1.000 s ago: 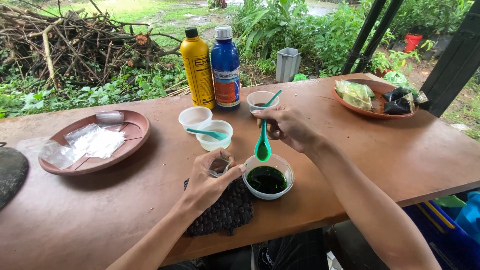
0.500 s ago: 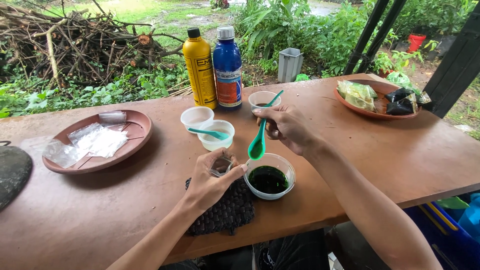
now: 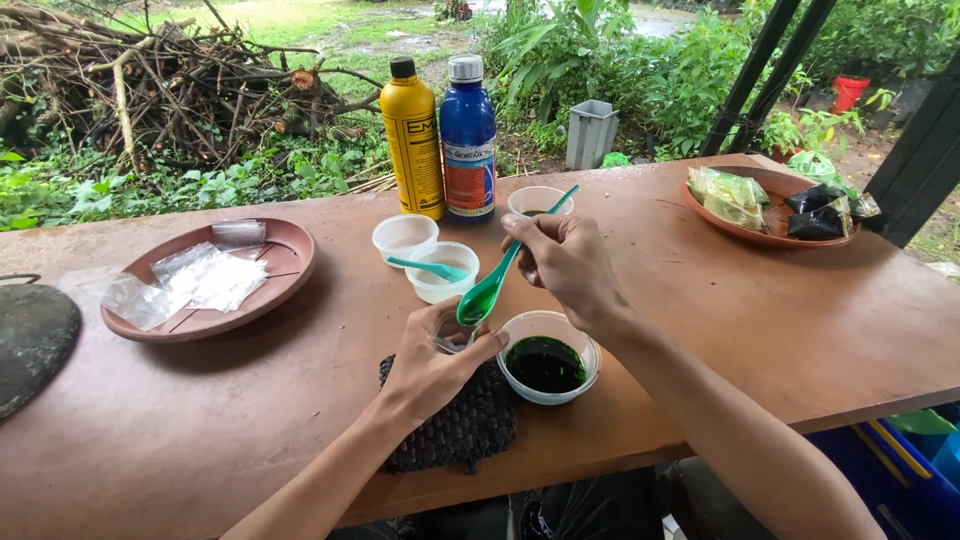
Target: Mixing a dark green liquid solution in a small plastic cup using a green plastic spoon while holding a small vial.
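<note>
A green spoon (image 3: 497, 283) is pinched near the upper part of its handle by the fingers (image 3: 527, 240) of the right hand (image 3: 570, 265). Its long axis runs from about one o'clock at the handle tip down to seven o'clock at the bowl, which hangs just above a small clear container (image 3: 452, 343). That container is clasped by the left hand (image 3: 432, 365), with the thumb and fingers curled closely round it, over a dark woven mat (image 3: 462, 425) on the desk (image 3: 300, 400). From the right-hand fingers, the container lies at about seven o'clock, near. The left hand is the nearer one to it, being in contact. A bowl of dark green liquid (image 3: 548, 357) is set just beside the left thumb, at three o'clock from the container. At twelve o'clock from the container, a white cup with a teal spoon (image 3: 442, 271) is seen, and beyond it a yellow bottle (image 3: 413, 138) and a blue bottle (image 3: 467, 140). Whether liquid is carried in the green spoon cannot be told.
</note>
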